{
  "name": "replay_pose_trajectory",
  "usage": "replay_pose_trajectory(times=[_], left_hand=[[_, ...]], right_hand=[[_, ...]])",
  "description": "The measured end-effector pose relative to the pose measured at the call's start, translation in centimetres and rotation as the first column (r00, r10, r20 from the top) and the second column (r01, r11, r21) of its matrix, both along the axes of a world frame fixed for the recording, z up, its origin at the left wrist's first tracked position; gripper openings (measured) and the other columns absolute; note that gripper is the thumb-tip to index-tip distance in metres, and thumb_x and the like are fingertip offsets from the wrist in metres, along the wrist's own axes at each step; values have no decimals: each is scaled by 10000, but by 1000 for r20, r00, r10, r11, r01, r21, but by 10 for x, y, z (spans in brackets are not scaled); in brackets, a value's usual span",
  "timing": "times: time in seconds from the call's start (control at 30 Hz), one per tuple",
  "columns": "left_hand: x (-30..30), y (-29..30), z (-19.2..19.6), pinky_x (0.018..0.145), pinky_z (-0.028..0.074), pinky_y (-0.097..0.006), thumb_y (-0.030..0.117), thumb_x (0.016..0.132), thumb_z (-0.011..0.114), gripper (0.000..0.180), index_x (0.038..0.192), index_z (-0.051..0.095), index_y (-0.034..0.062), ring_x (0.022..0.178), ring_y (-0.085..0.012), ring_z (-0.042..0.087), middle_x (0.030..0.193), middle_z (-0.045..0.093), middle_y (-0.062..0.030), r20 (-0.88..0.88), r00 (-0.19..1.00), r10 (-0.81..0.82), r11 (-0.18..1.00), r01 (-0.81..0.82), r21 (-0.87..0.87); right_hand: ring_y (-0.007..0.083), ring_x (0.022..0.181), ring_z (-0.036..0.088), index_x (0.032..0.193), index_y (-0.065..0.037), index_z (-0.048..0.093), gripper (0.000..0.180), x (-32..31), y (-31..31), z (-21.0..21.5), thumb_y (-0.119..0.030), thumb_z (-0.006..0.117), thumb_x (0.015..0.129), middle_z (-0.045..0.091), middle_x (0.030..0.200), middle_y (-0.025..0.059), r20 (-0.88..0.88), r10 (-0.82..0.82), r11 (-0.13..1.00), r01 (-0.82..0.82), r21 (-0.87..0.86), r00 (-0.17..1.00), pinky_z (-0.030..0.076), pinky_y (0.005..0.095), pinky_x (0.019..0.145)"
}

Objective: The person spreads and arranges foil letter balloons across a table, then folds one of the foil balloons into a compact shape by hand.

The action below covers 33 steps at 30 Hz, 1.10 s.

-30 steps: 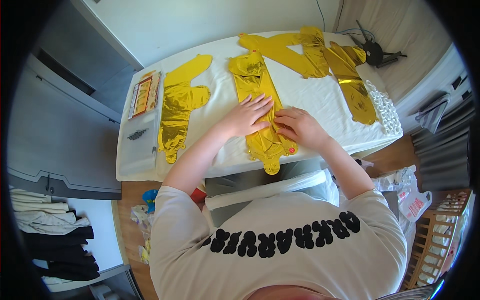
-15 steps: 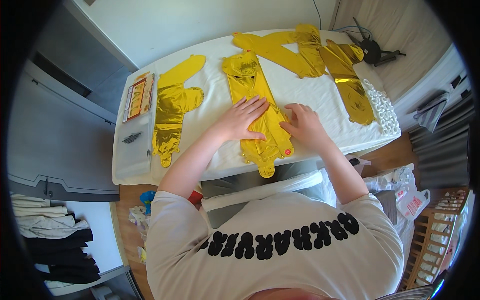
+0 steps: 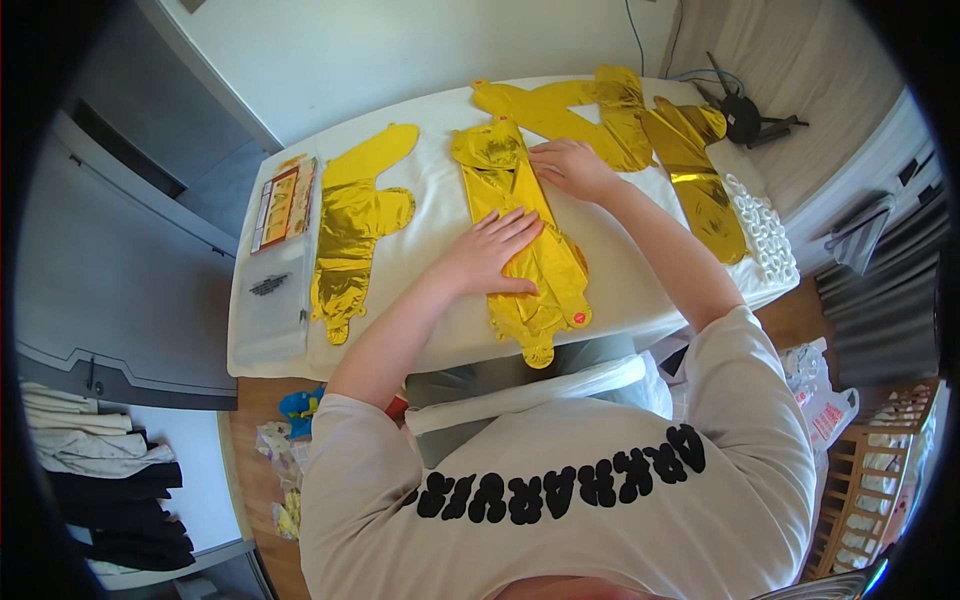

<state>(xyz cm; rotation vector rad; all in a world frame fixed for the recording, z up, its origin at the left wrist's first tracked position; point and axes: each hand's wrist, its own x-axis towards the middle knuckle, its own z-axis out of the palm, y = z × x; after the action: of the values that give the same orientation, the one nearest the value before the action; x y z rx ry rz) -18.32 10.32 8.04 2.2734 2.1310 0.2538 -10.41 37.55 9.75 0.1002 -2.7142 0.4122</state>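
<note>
A flat gold foil balloon (image 3: 512, 205) lies lengthwise across the white-covered table in front of me, with a folded part at its far end and a red dot near its near end. My left hand (image 3: 497, 255) rests palm down on its middle, fingers spread and thumb out. At the balloon's upper right edge, the bent fingertips of my right hand (image 3: 575, 168) touch the foil; the thumb is hidden under the hand. Another gold foil balloon (image 3: 350, 225) lies flat to the left. Two more, one at the back (image 3: 560, 105) and one at the right (image 3: 700, 180), overlap partly.
On the left of the table (image 3: 430, 330) are a printed packet (image 3: 285, 208) and a clear plastic sheet (image 3: 272, 320) with small dark pieces. White looped material (image 3: 762, 230) sits at the right edge, below a black stand (image 3: 742, 115). Bags (image 3: 825, 395) lie on the floor.
My right hand has moved from beside the balloon's lower right edge up to its far right edge. My left hand stays on the foil. The whole view has shifted slightly.
</note>
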Motion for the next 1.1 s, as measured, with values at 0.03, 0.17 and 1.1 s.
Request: replay_pose_trajectory(times=[0.03, 0.17, 1.1], left_hand=[[1, 1, 1, 1290, 183, -493, 775, 873, 593, 1077, 1636, 299, 74, 1582, -313, 254, 1695, 309, -154, 4, 1000, -2, 1000, 2, -13], [1, -2, 3, 1292, 172, -492, 737, 863, 641, 1082, 1653, 269, 97, 1588, -316, 239, 1708, 290, -130, 14, 1000, 21, 999, -20, -29], [1, 0, 3, 1297, 154, -500, 756, 851, 637, 1101, 1654, 265, 101, 1590, -311, 227, 1712, 278, -124, 30, 1000, 4, 999, -3, -53]], right_hand=[[288, 1281, 588, 1294, -129, 713, 334, -5, 5, -1, -201, 665, 971, 670, 1382, 50, -6, 1, 1000, -1, 6, 1000, 419, 458, 1099], [266, 1325, 552, 1313, -146, 714, 352, -18, 7, 0, -258, 658, 984, 668, 1389, 40, 100, 28, 1000, -27, -7, 995, 364, 460, 1140], [328, 1434, 440, 1598, -223, 436, 873, -16, 11, 6, -390, 834, 839, 601, 1481, 75, 225, -49, 999, 52, -7, 973, 278, 472, 1205]])
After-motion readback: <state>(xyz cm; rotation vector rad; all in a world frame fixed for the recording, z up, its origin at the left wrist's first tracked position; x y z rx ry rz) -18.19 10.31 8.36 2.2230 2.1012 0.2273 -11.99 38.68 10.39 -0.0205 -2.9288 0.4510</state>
